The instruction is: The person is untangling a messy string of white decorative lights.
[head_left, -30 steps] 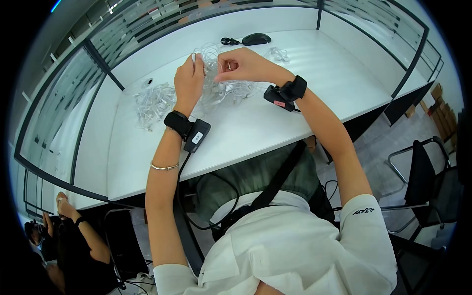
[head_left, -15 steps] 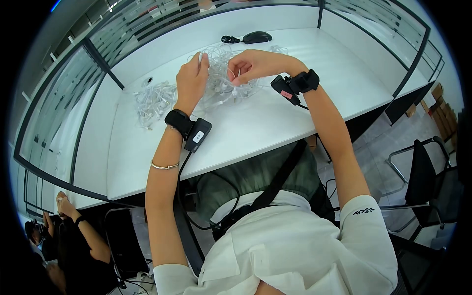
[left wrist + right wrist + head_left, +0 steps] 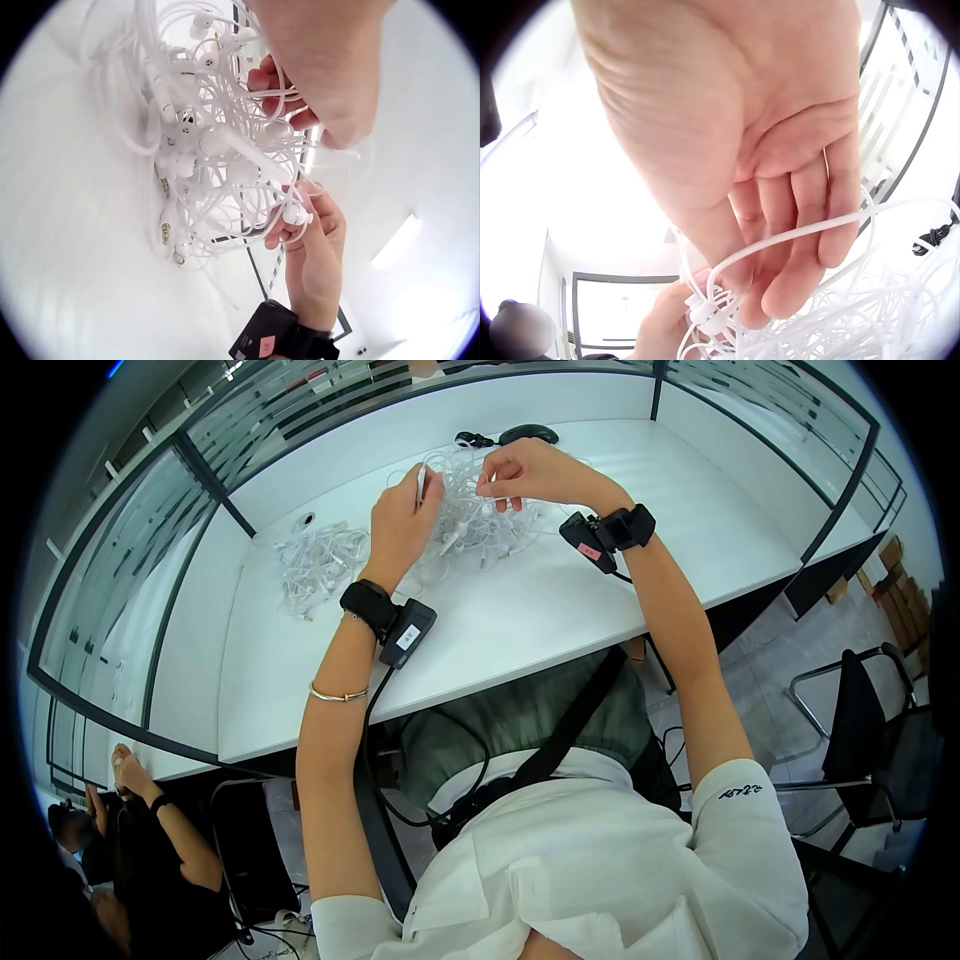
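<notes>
A tangle of white wired earphones (image 3: 475,530) lies on the white desk between my hands. In the head view my left hand (image 3: 403,525) holds a slim white piece of earphone (image 3: 421,482) between thumb and fingers. Its curled fingers (image 3: 264,81) have white cables running across them in the left wrist view. Facing it, my right hand (image 3: 540,472) pinches a white earphone cable over the pile. A white earbud (image 3: 709,313) hangs right at the right thumb's tip. Several metal plugs (image 3: 166,232) stick out of the tangle.
A second heap of white earphones (image 3: 318,560) lies to the left. A black mouse (image 3: 528,434) with its bundled cord sits at the back. Low partitions (image 3: 560,400) with glass tops border the desk. A black chair (image 3: 875,730) stands at right; another person (image 3: 170,830) is at lower left.
My right hand has moved right, dipping toward the pile and then rising away from my body. My left hand has shifted slightly right, still holding the white piece.
</notes>
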`<state>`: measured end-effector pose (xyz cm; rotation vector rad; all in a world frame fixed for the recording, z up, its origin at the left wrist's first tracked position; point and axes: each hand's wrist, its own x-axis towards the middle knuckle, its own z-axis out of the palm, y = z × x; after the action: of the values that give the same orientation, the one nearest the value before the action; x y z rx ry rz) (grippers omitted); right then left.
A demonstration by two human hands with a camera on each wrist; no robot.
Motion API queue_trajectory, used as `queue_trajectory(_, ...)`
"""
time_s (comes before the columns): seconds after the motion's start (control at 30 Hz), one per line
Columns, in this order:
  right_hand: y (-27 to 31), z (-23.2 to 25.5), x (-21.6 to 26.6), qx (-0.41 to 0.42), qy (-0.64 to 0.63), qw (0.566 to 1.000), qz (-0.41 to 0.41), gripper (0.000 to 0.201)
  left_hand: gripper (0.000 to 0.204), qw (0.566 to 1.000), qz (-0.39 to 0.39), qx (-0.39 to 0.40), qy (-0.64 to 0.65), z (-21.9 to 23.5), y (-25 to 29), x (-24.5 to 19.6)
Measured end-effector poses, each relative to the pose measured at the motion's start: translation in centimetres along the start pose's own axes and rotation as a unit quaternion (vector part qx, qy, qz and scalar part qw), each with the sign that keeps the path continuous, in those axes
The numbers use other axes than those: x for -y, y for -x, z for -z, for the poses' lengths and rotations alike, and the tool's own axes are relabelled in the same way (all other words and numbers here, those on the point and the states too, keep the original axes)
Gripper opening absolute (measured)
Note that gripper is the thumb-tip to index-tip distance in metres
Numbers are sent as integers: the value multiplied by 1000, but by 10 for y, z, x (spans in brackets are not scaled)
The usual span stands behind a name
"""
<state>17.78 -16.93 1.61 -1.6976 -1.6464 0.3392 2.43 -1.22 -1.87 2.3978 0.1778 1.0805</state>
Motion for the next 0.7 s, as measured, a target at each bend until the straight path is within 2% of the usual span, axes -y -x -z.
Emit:
queue_trajectory(0.13,0,0,1,-54,46,997,-8,21,17,995,-69,33,68,-1,0,2)
queue_trajectory(0.23,-2,-3,-6,-107,64,992,9,22,19,988,-73,82,106,-3,-1,6)
queue_trajectory(0.3,-3,-6,-6,-139,64,988,23,22,23,987,-68,87,114,-5,0,3)
queue_trajectory(0.4,-6,-11,-9,-205,140,966,67,22,31,990,-61,87,98,-6,-1,1)
queue_trajectory(0.6,-8,-12,-12,-179,132,973,67,23,36,998,-7,52,-18,-5,-1,-3)
queue_trajectory(0.7,-5,-12,-6,-136,67,988,20,24,32,999,-8,44,-24,-7,-3,2)
